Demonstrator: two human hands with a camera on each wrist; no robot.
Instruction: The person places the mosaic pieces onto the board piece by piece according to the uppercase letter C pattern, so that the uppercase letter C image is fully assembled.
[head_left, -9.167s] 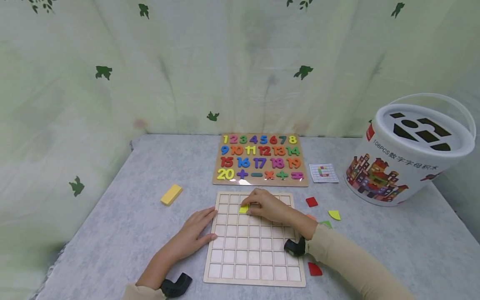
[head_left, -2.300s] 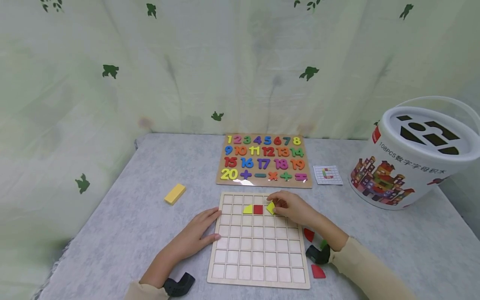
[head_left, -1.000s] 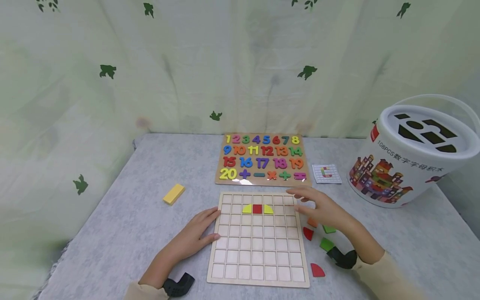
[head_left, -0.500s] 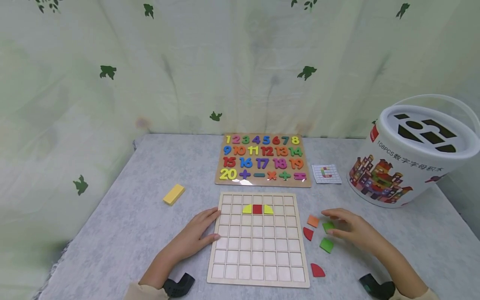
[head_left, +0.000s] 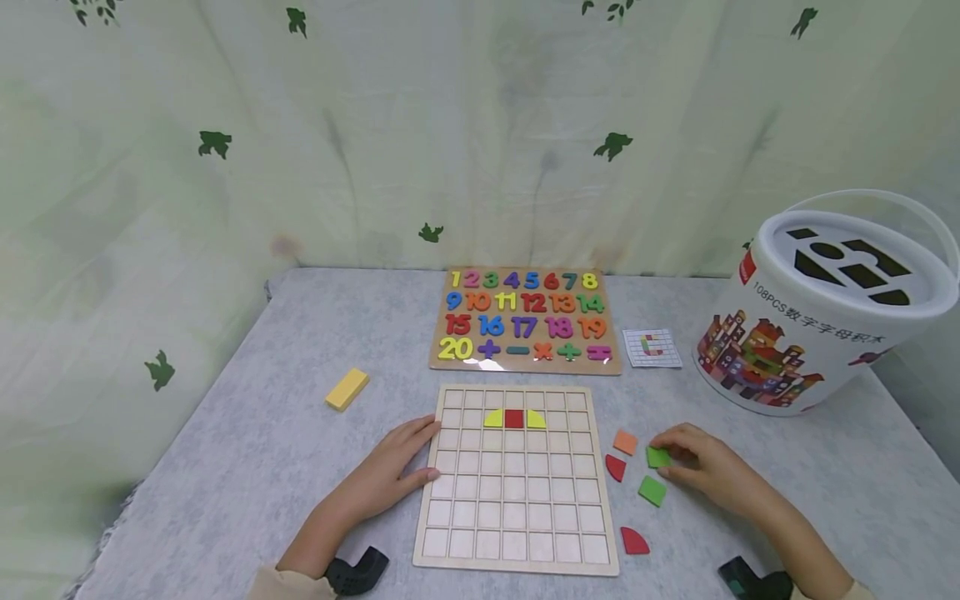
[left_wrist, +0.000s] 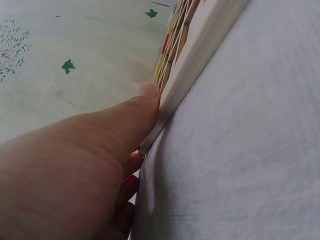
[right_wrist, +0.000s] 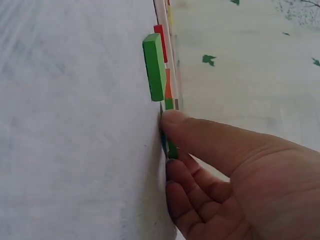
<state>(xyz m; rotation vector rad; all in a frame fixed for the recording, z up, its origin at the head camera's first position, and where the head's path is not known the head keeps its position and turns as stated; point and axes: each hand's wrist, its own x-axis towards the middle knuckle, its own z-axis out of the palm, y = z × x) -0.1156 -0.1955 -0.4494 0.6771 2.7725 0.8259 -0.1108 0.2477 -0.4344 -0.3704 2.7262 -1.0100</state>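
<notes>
A wooden grid board (head_left: 516, 517) lies on the table with a yellow quarter-circle tile (head_left: 493, 419), a red square tile (head_left: 513, 419) and another yellow quarter-circle tile (head_left: 536, 419) side by side in its second row. My left hand (head_left: 390, 462) rests against the board's left edge, fingers and thumb stretched to the rim. To the right of the board, my right hand (head_left: 701, 467) pinches a green square tile (head_left: 657, 457) between thumb and fingers, low at the tabletop. A second green square tile (head_left: 652, 491) lies just in front of it, large in the right wrist view.
Near the board's right side lie an orange square tile (head_left: 625, 442) and red quarter-circle tiles (head_left: 615, 468). Behind it are a number puzzle board (head_left: 525, 312) and a small pattern card (head_left: 652, 348). A white bucket (head_left: 810, 333) stands right; a yellow block (head_left: 347, 389) lies left.
The red square and second yellow quarter circle have come onto the board. My right hand has let go, moved right off the board and taken hold of a green tile. The left hand stays.
</notes>
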